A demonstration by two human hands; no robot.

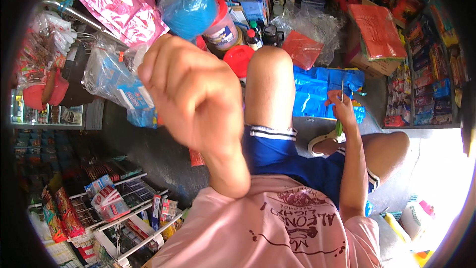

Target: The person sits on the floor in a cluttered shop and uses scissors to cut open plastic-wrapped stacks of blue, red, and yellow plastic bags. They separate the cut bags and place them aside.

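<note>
My left hand is raised close to the camera, slightly blurred, its fingers curled into a fist. No object shows in it; the inside of the palm is hidden. Beyond its fingers are pink shiny packs and a plastic bag with light blue packs. My right hand grips a knife with a green handle. Its narrow blade points away from me. Just past that hand, blue plastic-wrapped packs lie in rows beside my bent knee.
A red lid and a clear tub with a red top stand ahead. A cardboard box carries red packs. Snack shelves rise at the right. A white wire rack with packets is at lower left.
</note>
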